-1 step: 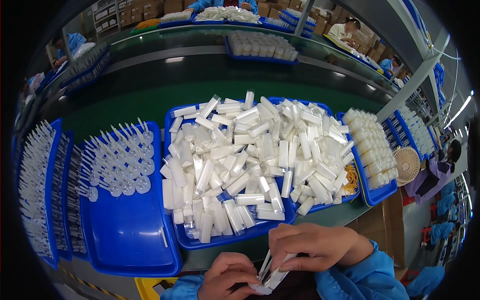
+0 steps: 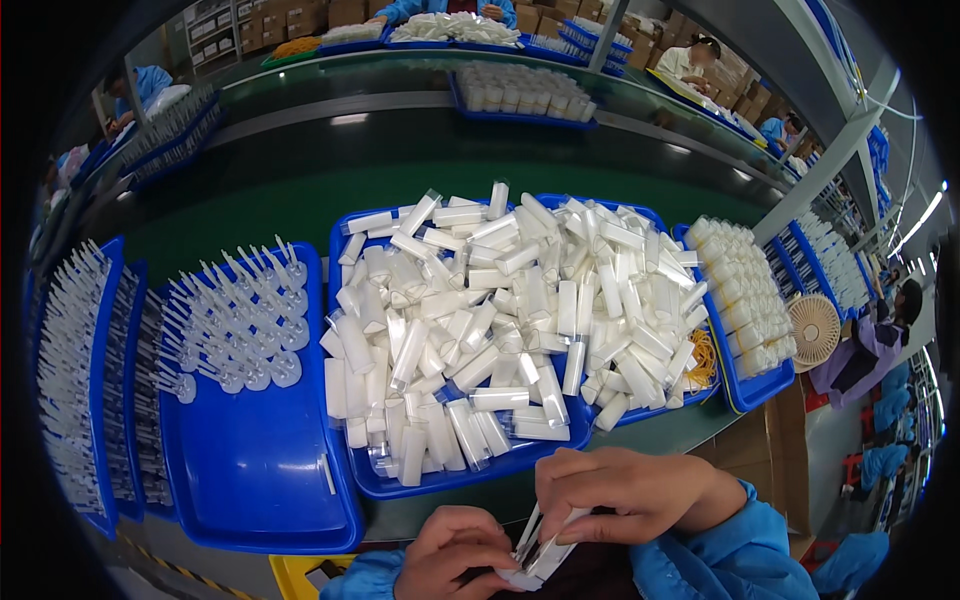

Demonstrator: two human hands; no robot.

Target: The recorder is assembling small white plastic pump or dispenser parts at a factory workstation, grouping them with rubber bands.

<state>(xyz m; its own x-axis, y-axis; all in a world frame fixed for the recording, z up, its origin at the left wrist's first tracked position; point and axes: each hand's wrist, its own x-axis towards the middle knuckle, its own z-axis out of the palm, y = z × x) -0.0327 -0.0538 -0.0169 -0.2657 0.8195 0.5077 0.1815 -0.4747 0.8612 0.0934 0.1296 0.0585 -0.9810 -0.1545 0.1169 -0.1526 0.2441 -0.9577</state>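
At the lower edge, my left hand (image 2: pixel 457 556) pinches the lower end of a small white piece with a thin white stem (image 2: pixel 545 562). My right hand (image 2: pixel 632 497) comes in from the right, its fingers closed on the upper part of the same piece. The fingers cover much of it, so its exact kind is unclear. Just beyond my hands, a heap of white sleeves with clear film ends (image 2: pixel 480 330) fills two blue trays (image 2: pixel 400 487) side by side.
On the left, a blue tray (image 2: pixel 250 480) holds upright white stems on round clear bases (image 2: pixel 245 320) and a loose white stick (image 2: pixel 328 474). At right are yellow rubber bands (image 2: pixel 702 362), banded white bundles (image 2: pixel 735 290) and a beige fan (image 2: pixel 814 328). A green conveyor (image 2: pixel 300 205) lies beyond.
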